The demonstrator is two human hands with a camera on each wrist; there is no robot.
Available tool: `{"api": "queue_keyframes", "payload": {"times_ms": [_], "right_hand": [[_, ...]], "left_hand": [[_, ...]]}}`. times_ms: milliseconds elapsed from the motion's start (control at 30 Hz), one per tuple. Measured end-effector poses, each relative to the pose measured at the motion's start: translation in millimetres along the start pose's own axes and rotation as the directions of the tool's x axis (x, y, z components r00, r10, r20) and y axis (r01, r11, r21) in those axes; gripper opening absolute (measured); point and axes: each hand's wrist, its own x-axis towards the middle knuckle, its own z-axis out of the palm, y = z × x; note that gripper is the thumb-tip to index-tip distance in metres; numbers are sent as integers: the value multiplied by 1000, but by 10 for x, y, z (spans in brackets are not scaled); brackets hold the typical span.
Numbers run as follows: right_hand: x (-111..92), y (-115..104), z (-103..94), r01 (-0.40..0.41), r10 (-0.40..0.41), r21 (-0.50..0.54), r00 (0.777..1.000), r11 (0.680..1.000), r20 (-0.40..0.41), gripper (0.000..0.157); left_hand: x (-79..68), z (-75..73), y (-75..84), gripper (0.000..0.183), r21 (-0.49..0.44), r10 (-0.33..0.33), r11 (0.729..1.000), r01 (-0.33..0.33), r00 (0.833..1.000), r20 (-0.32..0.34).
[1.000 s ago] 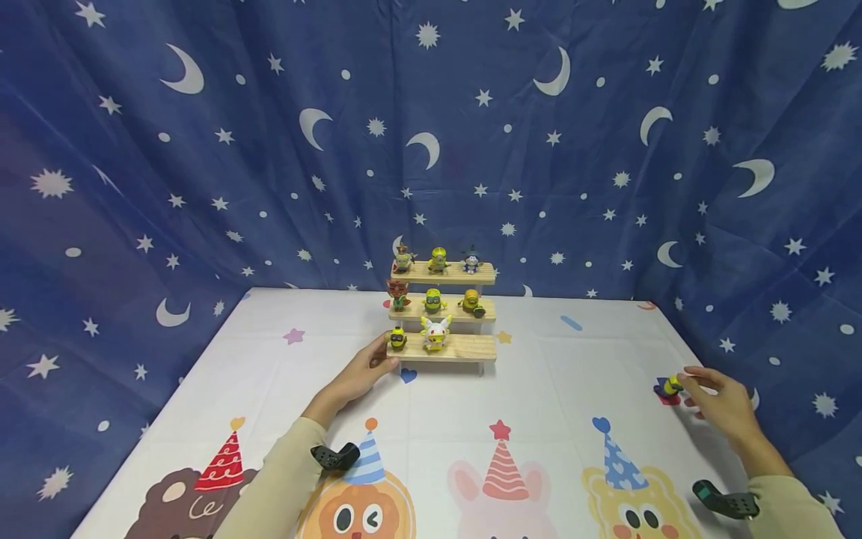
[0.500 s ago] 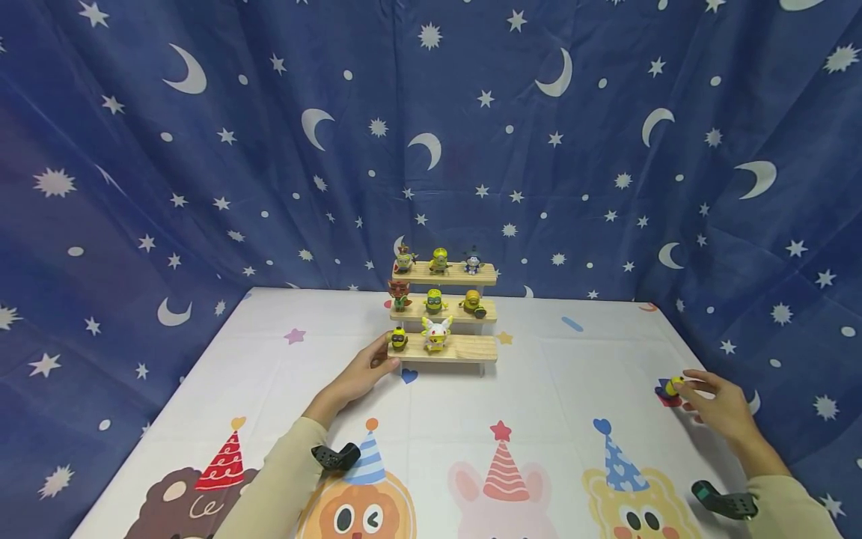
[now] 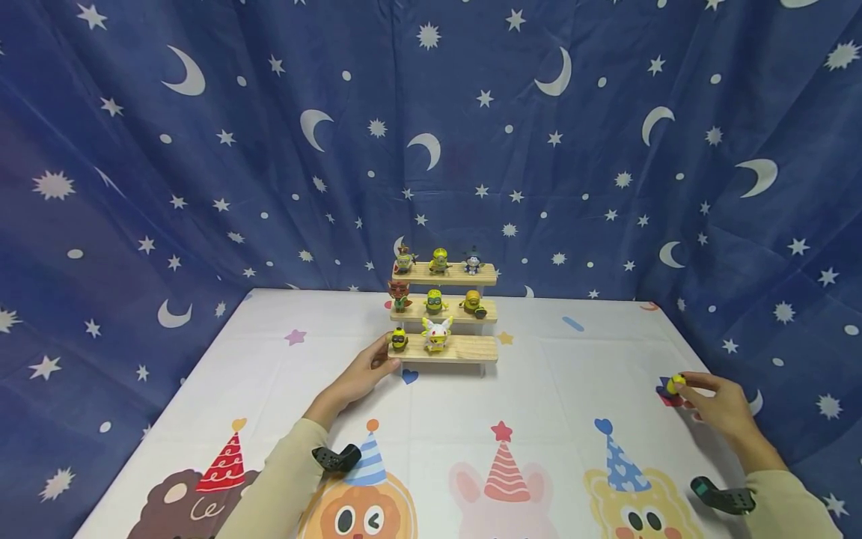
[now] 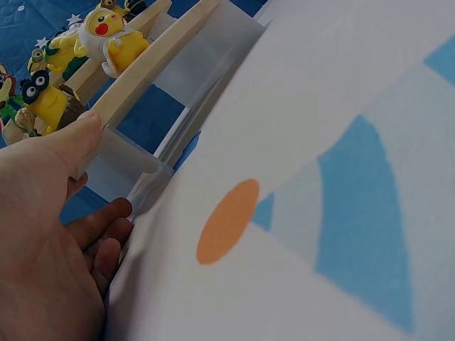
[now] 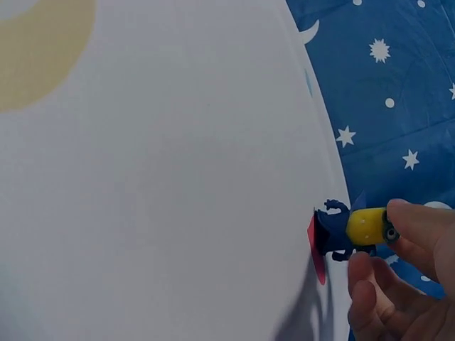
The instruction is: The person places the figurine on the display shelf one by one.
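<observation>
In the head view, my left hand (image 3: 360, 370) grips the left end of the bottom shelf of a three-tier wooden display stand (image 3: 471, 348). Its thumb lies on the shelf's end in the left wrist view, the other fingers curled by the clear plastic support (image 4: 117, 160). Beside the thumb stands a yellow goggled Minion figurine (image 4: 50, 106); a white-hooded yellow figurine (image 3: 436, 335) is further along that shelf. At the table's right side, my right hand (image 3: 723, 408) pinches a yellow-and-blue Minion figurine (image 5: 366, 226) by its yellow head. A red flat piece (image 5: 317, 249) shows at the figurine's feet.
Several small figurines, such as a brown-red one (image 3: 399, 296), stand on the upper two shelves. The white tablecloth (image 3: 572, 419) carries printed cartoon animals in party hats. A blue star-and-moon curtain (image 3: 572, 187) hangs behind and along the sides.
At the right, the Minion figurine has tipped more upright within my right hand's fingers, and that hand has shifted slightly. My left hand has kept its hold on the stand.
</observation>
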Motion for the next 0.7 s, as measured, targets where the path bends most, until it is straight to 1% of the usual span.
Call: {"api": "queue_keyframes", "payload": {"times_ms": [67, 167, 333, 400, 567, 700], "right_hand": [[2, 8, -2, -4, 4, -1, 1000, 1000, 12, 45], [0, 17, -2, -2, 2, -5, 1000, 1000, 21, 46], [-9, 13, 11, 12, -12, 4, 1000, 1000, 7, 45], [-11, 4, 18, 20, -20, 4, 1000, 1000, 0, 46], [-21, -70, 30, 26, -26, -4, 1000, 1000, -9, 51], [-23, -159, 41, 44, -44, -11, 999, 999, -16, 52]], "left_hand": [[2, 1, -3, 77, 0, -10, 1000, 10, 1000, -4], [4, 3, -5, 77, 2, -7, 1000, 7, 1000, -2], [6, 11, -10, 77, -10, 3, 1000, -3, 1000, 5], [6, 14, -7, 78, -18, -3, 1000, 3, 1000, 3], [-1, 14, 3, 77, -18, -19, 1000, 18, 1000, -7], [-11, 13, 8, 77, -10, -7, 1000, 7, 1000, -6]]}}
